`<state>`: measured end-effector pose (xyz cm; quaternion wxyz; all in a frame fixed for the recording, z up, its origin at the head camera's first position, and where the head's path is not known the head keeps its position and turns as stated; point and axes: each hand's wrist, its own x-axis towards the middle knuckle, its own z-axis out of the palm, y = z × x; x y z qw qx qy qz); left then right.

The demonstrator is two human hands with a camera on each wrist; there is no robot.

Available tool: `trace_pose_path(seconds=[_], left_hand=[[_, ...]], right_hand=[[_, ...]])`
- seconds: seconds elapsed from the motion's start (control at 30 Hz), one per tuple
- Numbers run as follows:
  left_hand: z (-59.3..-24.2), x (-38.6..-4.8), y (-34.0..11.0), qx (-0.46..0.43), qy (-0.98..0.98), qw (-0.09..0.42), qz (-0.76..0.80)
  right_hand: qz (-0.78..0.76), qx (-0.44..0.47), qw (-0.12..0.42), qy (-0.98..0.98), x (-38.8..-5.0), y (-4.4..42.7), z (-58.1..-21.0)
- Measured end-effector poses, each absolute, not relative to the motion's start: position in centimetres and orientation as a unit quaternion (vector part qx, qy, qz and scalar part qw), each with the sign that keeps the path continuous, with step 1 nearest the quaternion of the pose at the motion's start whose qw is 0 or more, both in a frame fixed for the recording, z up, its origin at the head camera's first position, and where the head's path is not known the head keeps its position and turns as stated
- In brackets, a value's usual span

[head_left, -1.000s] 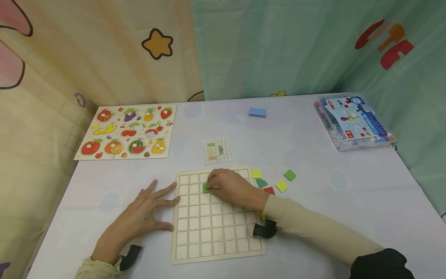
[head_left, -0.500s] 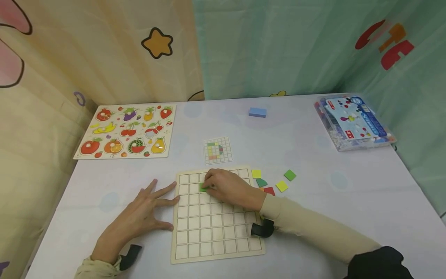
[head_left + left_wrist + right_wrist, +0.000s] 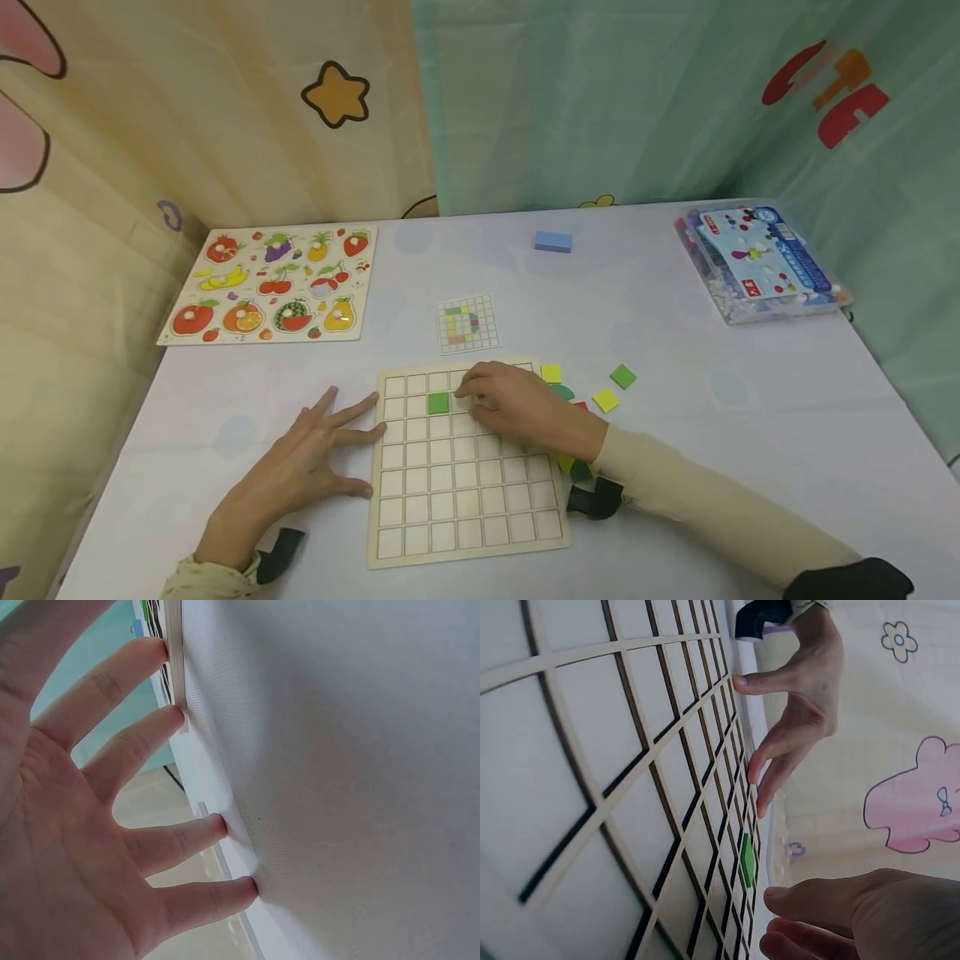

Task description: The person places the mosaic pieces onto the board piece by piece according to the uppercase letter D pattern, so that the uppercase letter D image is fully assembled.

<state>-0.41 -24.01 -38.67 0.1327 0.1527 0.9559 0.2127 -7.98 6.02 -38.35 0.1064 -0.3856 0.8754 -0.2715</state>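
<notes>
Pale wooden square-celled board (image 3: 467, 503), flat on the white cloth-covered worktop (image 3: 690, 400), with a person's two hands at work over it. One bright green square tile (image 3: 438, 403) lies in the second row from the far edge, third cell from the left; the raised ribs round each cell presumably keep such a piece from sliding.

Left hand (image 3: 307, 462): grip spread wide, some fingertips meeting the board's left edge, others on the cloth; the stance probably steadies the board against sideways nudges. Right hand (image 3: 517, 408): fingers bent, hovering just right of the tile and apart from it; from the wrist side, thumb and fingers show nothing pinched.

Small white card with a printed coloured grid (image 3: 467, 324): just beyond the board, facing the person, seemingly so that it can be read at a glance. Loose pieces, among them a yellow square tile (image 3: 606, 400), a second green square tile (image 3: 622, 377) and a partly hidden teal rounded piece (image 3: 562, 390): scattered at the right, likely for easy reach. A blue rectangular block (image 3: 552, 242) sits farther back, out of the way.
</notes>
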Motion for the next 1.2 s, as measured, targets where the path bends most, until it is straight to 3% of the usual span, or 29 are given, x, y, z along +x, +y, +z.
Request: trace_pose_path(seconds=[0.7,1.2], left_hand=[[-38.5,-0.5,-23.9,0.147,0.959,0.135,0.201],[-38.5,-0.4,-24.0,0.147,0.957,0.137,0.207]], right_hand=[[-0.233,-0.155,0.016,0.96,-7.6,18.1,-38.7],[-0.222,-0.104,-0.016,0.969,-6.6,21.5,-39.6]])
